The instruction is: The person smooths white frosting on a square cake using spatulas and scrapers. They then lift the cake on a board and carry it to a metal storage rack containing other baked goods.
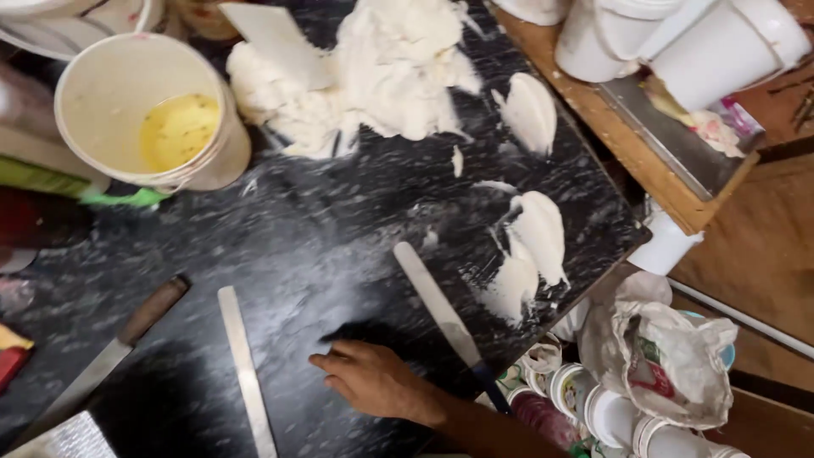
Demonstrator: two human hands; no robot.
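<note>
Black slab (322, 246): right hand (373, 379) flat, spatula (441, 309) beside, near edge.

Dark speckled stone surface (280, 254) fills most of the view, dusted pale and catching a soft overhead sheen. Off its right edge runs a wooden bench (627, 144), a metal tray (678, 144) lying on it. Beyond the surface's right corner, brown wooden floor (763, 254), with a white strip (746, 318) crossing it. Left of the surface, the edge sinks into shadow.
</note>
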